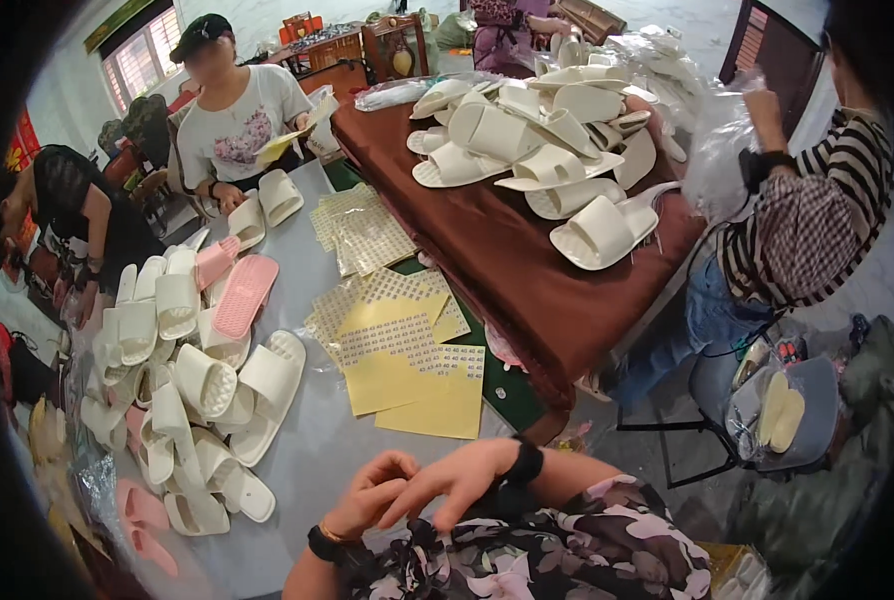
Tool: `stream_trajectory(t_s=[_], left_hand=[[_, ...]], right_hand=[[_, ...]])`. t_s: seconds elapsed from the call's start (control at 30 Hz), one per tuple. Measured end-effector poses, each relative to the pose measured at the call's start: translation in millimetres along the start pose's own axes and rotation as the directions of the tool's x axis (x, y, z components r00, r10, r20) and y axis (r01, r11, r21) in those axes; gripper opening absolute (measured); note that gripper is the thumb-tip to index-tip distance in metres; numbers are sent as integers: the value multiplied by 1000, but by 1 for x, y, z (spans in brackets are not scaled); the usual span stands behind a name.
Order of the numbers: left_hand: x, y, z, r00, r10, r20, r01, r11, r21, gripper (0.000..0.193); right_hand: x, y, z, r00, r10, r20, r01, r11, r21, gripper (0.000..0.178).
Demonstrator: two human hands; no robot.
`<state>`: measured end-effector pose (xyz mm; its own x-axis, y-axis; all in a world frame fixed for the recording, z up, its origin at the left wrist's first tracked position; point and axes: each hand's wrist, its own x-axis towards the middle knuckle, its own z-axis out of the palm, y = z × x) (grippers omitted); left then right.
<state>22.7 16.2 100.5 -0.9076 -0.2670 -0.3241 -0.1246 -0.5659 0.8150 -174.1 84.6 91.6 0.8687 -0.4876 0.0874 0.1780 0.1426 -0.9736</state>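
My left hand [369, 495] is raised over the near edge of the grey table, its fingers curled in toward the right hand. What is between those fingers, if anything, is too small to make out. Across it reaches my right hand [462, 482], fingers stretched down and the thumb apart, with nothing visible in its grasp. The two hands touch or overlap. Just beyond them lie yellow sticker sheets [432, 415] with rows of small printed labels. To the left is a heap of white slippers [207, 380], with a pink slipper [245, 296] lying sole up on it.
A brown cloth-covered table [527, 300] at the right bears a large pile of white slippers [527, 130]. Across the grey table, a person [237, 120] holds a sheet; another [797, 220] handles clear bags at right. A chair [812, 405] stands nearby.
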Motion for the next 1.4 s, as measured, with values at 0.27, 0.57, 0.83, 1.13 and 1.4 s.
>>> stream_trajectory(t_s=[0.27, 0.57, 0.83, 1.13, 1.4], left_hand=[[12, -11, -31, 992, -117, 40, 83, 873, 480, 17], [6, -46, -50, 898, -19, 439, -393, 412, 822, 32], [-17, 30, -37, 925, 268, -269, -171, 926, 335, 36], [-59, -19, -76, 850, 136, -509, -38, 979, 199, 35], [-72, -53, -71, 837, 14, -546, 4, 999, 32, 35]], right_hand=[[-17, -9, -2, 677, -77, -732, -59, 986, -157, 37], [65, -12, 19, 933, 84, -351, -293, 744, -600, 40], [-98, -68, -27, 408, -294, -864, -639, 584, -500, 24], [-333, -123, -141, -512, -550, -660, -859, 309, 408, 61], [-387, -105, -212, -354, -58, -933, -631, 752, 192, 35]])
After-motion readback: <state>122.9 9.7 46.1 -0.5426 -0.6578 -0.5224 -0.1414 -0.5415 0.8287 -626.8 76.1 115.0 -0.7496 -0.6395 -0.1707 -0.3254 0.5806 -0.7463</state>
